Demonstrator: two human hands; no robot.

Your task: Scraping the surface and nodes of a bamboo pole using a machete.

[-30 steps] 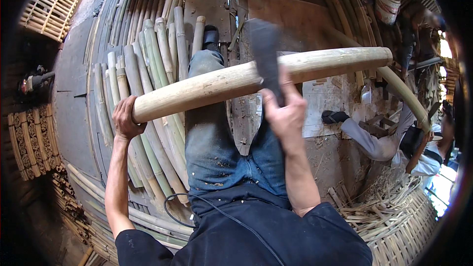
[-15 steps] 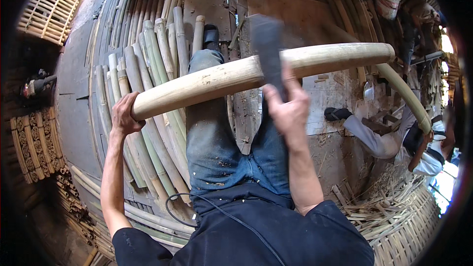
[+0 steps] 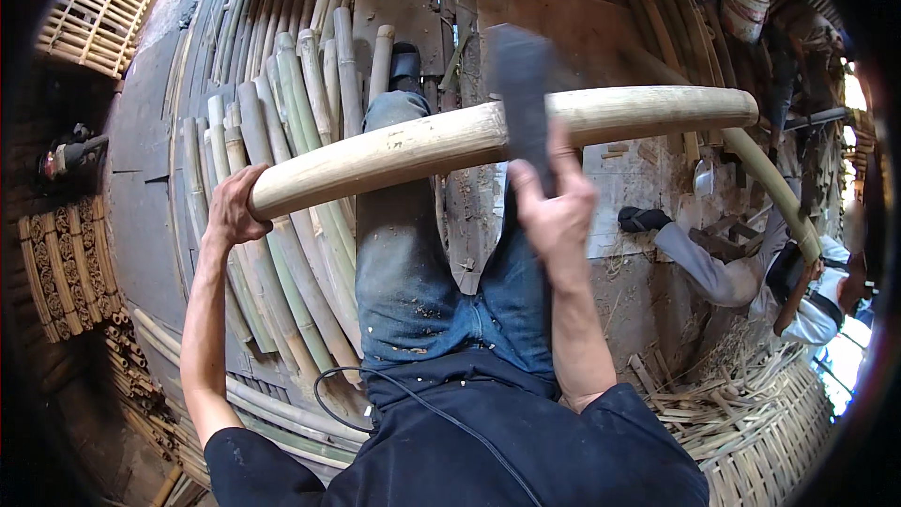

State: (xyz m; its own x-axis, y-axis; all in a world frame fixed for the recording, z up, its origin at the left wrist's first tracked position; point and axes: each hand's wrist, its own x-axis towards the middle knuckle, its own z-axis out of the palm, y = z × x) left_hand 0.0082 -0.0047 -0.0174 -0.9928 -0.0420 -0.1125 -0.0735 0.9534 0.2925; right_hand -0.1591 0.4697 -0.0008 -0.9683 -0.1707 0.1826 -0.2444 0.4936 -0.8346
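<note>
A thick, pale bamboo pole [image 3: 375,155] lies crosswise above my lap, its right end higher in the picture than its left. My left hand [image 3: 235,207] is closed round the pole's left end. In front of the pole's middle, my right hand [image 3: 558,216] grips a broad dark chopping knife [image 3: 524,84]. The blade is smeared by motion and overlaps the pole; its handle is mostly hidden by my fingers, and I cannot tell whether the edge touches the bamboo. My legs in jeans [image 3: 404,253] stretch out below the pole.
Several cut bamboo poles [image 3: 300,263] lie side by side at my left. Split strips [image 3: 723,413] are heaped at the lower right beside woven bamboo. On the right, a co-worker [image 3: 798,291] holds a curved bamboo pole [image 3: 770,174]. A white bucket [image 3: 744,7] stands at the far right.
The knife and my right hand have shifted slightly right along the pole. The pole appears almost unmoved, with my left hand still on its end. The co-worker's pole has shifted slightly.
</note>
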